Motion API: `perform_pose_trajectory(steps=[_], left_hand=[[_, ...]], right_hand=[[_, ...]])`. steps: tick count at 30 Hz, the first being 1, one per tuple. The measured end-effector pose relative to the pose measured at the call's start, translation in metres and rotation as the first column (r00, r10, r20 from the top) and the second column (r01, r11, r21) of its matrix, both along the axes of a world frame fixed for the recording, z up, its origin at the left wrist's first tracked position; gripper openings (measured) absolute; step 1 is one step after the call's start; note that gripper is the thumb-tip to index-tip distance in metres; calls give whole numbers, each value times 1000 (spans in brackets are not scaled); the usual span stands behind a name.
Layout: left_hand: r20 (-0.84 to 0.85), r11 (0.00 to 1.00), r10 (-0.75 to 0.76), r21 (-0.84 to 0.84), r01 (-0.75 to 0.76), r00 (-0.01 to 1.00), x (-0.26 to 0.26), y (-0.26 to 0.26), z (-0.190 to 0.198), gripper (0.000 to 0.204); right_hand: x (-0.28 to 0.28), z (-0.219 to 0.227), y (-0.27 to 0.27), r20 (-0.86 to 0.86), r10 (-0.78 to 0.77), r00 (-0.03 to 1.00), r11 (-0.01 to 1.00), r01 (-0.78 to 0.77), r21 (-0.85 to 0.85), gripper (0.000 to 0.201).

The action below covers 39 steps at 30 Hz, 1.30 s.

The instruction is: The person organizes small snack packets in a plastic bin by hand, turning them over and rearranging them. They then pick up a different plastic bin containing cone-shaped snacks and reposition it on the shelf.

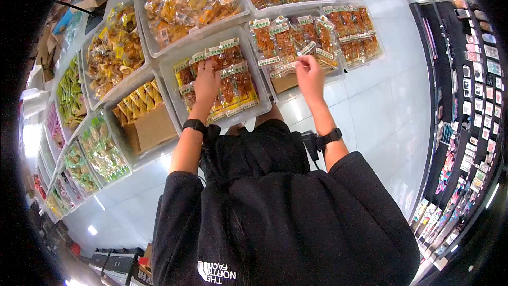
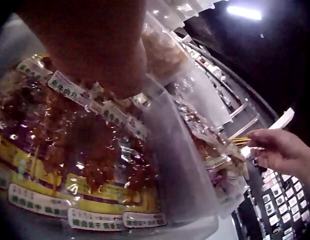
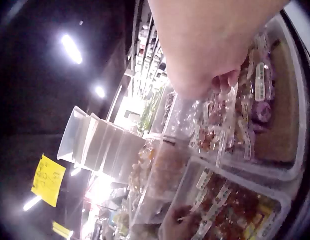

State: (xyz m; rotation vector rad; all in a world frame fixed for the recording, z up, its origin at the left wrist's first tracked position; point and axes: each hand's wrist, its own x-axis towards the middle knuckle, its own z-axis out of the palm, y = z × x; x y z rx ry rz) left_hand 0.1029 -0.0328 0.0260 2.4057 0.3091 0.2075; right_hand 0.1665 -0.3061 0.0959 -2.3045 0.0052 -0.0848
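Observation:
My left hand (image 1: 207, 82) reaches into the middle clear plastic bin (image 1: 172, 82), its fingers extended over rows of sealed snack packets (image 1: 233, 86). These packets hold reddish-brown food and carry white labels with green print; yellow packaging shows beneath them. To the right, my right hand (image 1: 311, 78) hovers at the near side of another bin (image 1: 330, 78) of similar packets (image 1: 286, 42). Its fingers are bent, with fingertips close to a packet's label in the head view. I cannot tell whether they pinch it. Bare cardboard (image 1: 284, 83) shows at that bin's near end.
More bins surround these: amber packets (image 1: 185, 5) behind, brown and yellow ones (image 1: 114, 47) to the left, and yellow packets beside a cardboard piece (image 1: 153, 127). Reddish packets (image 1: 357, 34) fill a bin at far right. Beyond the pale tiled floor (image 1: 383, 90) stands a merchandise rack (image 1: 471, 90).

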Motion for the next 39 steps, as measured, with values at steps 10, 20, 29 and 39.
perform_pose_trajectory(steps=[10,20,29,39], left_hand=[[-22,861,-125,-499,97,992,29,-78,4,54],[-243,789,117,-566,-238,963,39,-82,-7,37],[45,729,332,-646,-226,942,-29,-34,1,31],[90,959,271,63,-277,958,-104,23,4,42]], right_hand=[[47,-35,63,-32,205,978,936,-206,-285,49],[67,-47,78,-296,147,944,957,-211,-198,48],[14,-61,123,-359,353,864,921,-253,295,36],[-28,-103,242,-488,480,729,874,-349,338,47]])
